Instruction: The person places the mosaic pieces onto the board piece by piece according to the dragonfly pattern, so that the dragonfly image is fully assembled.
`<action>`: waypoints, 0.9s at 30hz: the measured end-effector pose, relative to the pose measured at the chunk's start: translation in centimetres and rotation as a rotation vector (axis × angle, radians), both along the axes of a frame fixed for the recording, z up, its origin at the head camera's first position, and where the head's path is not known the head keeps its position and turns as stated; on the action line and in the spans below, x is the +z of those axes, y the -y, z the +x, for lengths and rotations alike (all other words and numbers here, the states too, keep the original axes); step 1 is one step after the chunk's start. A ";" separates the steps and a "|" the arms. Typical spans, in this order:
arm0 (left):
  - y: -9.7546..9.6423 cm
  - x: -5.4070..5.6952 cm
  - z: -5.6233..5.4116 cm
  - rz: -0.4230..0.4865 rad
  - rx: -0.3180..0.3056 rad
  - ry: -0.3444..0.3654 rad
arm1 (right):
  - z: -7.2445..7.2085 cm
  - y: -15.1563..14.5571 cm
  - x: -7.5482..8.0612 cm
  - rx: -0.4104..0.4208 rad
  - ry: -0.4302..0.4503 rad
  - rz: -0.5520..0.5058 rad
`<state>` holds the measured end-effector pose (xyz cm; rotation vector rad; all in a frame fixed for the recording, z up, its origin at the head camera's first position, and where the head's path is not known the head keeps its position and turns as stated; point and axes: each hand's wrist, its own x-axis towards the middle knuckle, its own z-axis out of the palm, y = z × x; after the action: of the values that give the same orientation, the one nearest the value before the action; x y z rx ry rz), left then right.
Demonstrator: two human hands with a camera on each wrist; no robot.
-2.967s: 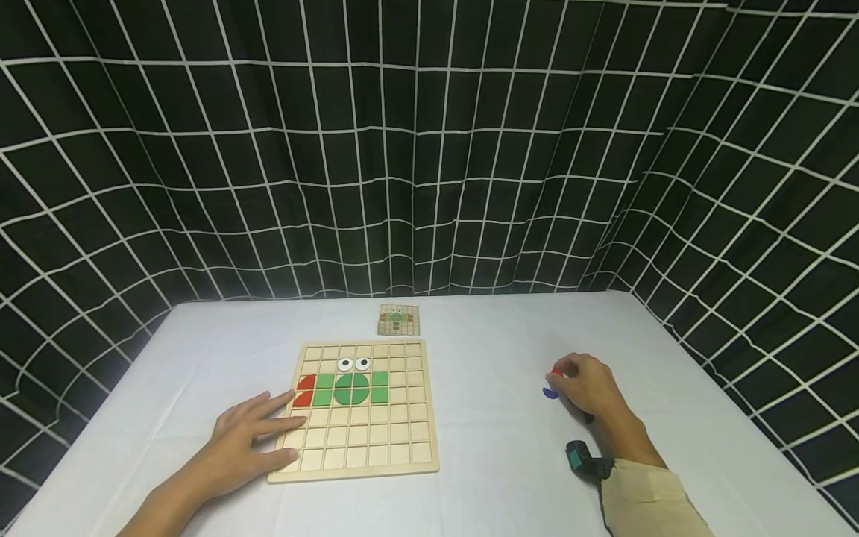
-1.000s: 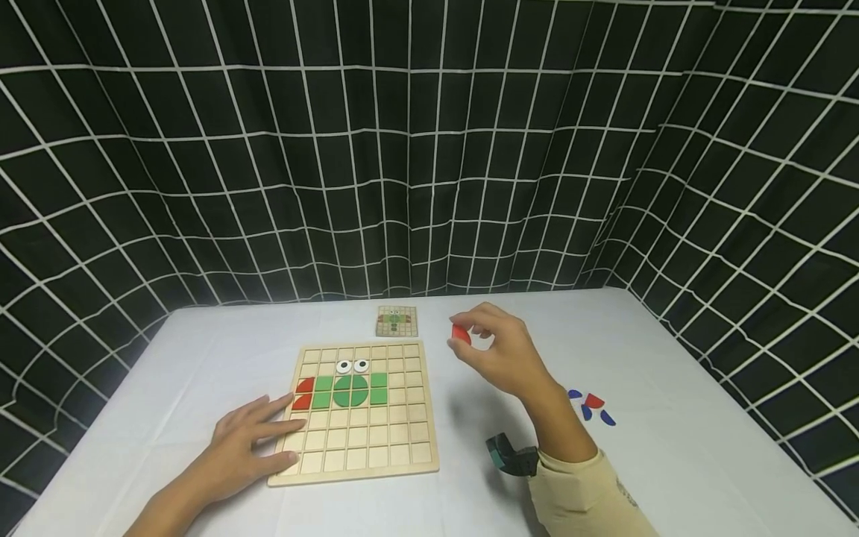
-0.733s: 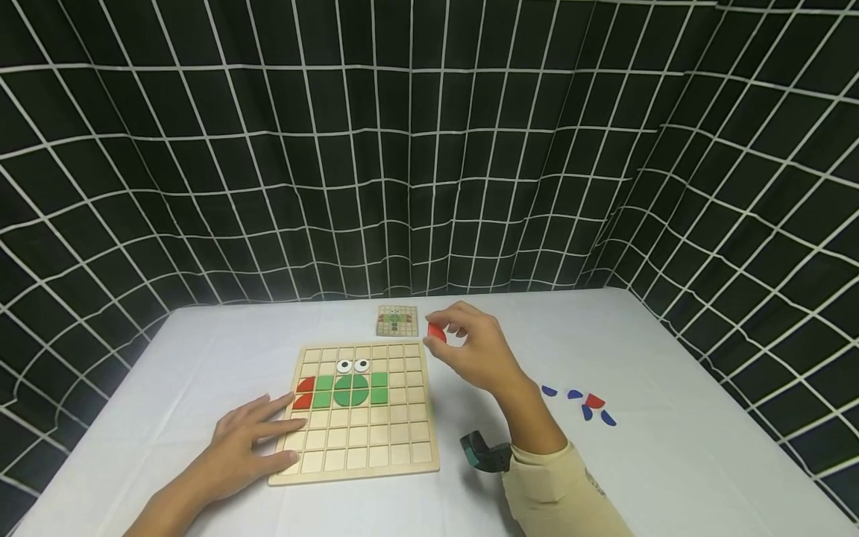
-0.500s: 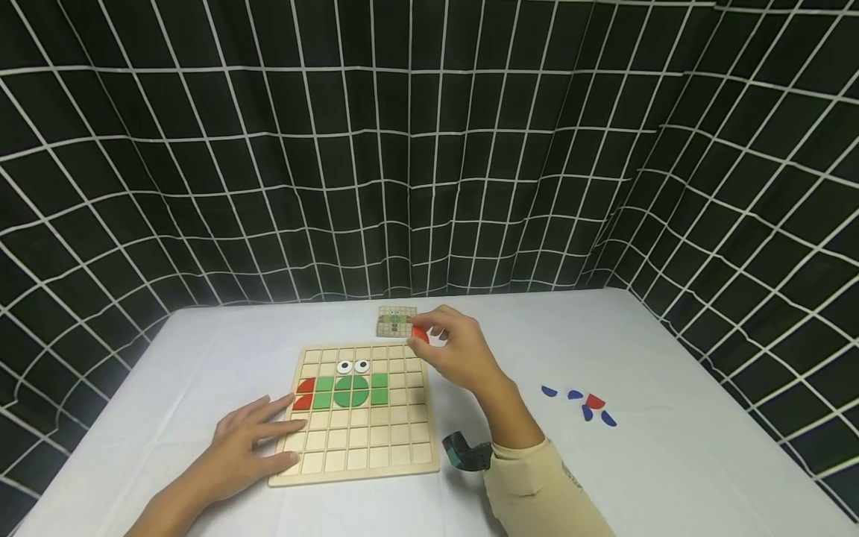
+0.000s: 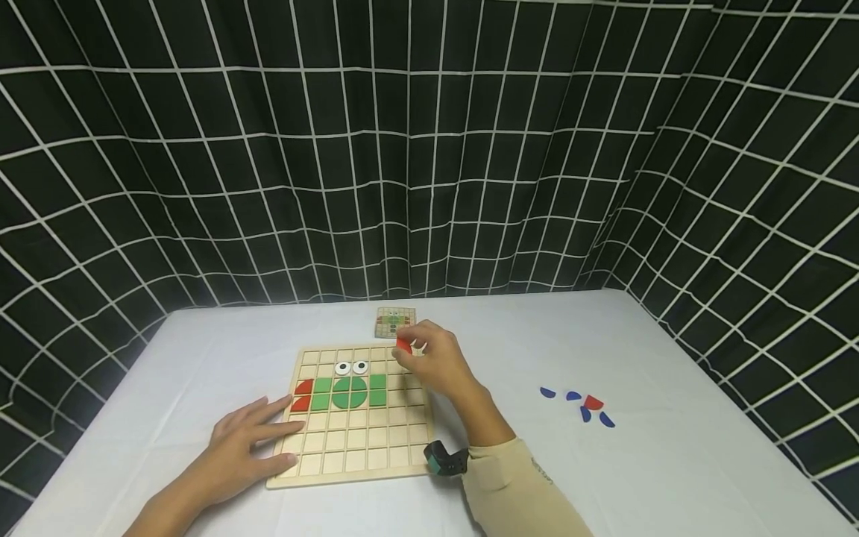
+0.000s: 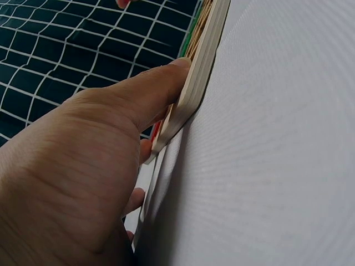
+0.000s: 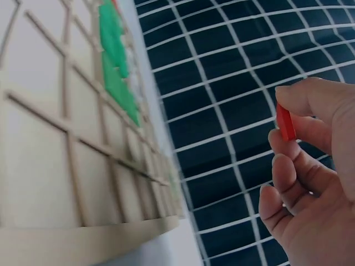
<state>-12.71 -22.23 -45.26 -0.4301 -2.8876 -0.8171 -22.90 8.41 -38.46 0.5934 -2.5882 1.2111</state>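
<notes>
A wooden grid board (image 5: 345,445) lies on the white table and bears red quarter-circle pieces (image 5: 302,403) at its left, green squares, a green circle of quarters (image 5: 350,393) and two round eye pieces (image 5: 352,368). My left hand (image 5: 244,441) rests with spread, straight fingers on the board's left edge; in the left wrist view the thumb (image 6: 161,88) presses on the rim. Above the board's far right corner, my right hand (image 5: 436,359) pinches a red quarter-circle piece (image 7: 285,123) between thumb and index finger, the other fingers loosely curled.
A small pattern card (image 5: 394,321) lies behind the board, partly covered by my right hand. On the right of the table are several blue pieces (image 5: 607,419) and one red piece (image 5: 593,403). A dark grid-patterned curtain (image 5: 403,164) stands behind.
My right hand picked up a red piece from the right of the table and carried it left to above the board's far right corner. The left hand stays in place.
</notes>
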 end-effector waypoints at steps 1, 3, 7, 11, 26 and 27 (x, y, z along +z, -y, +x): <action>0.0 0.0 0.0 -0.001 0.001 0.002 | -0.1 0.1 -0.2 0.001 0.008 0.003; 0.0 0.0 -0.1 -0.001 0.001 0.001 | -0.2 0.2 -0.7 0.004 0.029 0.009; 0.1 -0.1 -0.1 -0.002 -0.001 0.003 | -0.3 0.4 -1.6 0.015 0.102 0.026; 0.1 0.0 -0.1 -0.002 -0.004 0.005 | -0.5 0.5 -2.5 0.026 0.149 0.061; 0.1 0.0 -0.1 0.005 -0.014 -0.015 | -0.9 0.9 -4.7 0.086 0.171 0.192; 0.1 0.0 -0.1 0.005 -0.016 -0.016 | -0.9 0.9 -4.7 0.085 0.178 0.199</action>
<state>-12.79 -22.34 -45.25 -0.4579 -2.8701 -0.8196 -23.79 7.50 -43.15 0.6676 -2.8842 1.0822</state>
